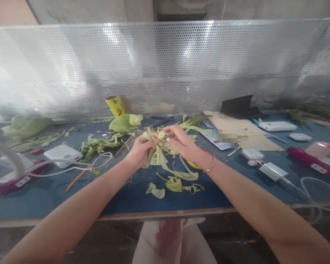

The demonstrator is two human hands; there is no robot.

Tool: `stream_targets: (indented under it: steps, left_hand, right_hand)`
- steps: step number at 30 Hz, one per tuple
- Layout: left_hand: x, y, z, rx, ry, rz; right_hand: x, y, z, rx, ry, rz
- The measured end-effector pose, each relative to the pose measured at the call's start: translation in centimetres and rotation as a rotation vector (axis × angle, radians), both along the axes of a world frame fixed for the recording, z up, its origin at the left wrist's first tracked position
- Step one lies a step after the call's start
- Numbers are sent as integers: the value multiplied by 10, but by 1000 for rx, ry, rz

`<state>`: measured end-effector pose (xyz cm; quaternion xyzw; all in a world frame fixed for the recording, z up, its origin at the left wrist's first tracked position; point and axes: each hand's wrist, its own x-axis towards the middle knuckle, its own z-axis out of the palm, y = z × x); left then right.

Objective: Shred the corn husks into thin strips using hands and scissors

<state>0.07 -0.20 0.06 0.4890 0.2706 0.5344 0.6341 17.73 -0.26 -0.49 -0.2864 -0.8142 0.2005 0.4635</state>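
Remote op here: the desk is open at 6 o'clock by the front edge. Husk scraps sit just ahead, white cable at 9, mesh screen walls off 12.

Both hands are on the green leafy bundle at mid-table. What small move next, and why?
Probably peel one more strip: the left hand holds the leafy bundle while the right hand pinches a leaf tip at its top, and torn strips already lie on the blue table beneath. Pulling that leaf down and away seems the natural step.
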Motion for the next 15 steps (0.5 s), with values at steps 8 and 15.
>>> stream_targets:
  steps: [8, 15]
  left_hand:
    - [1, -1, 3, -4, -16, 38]
    - [0, -1, 1, -14, 10, 28]
  right_hand:
    - [-6, -1, 0, -154, 12, 35]
    - [-4, 5, -1, -175, 44, 62]
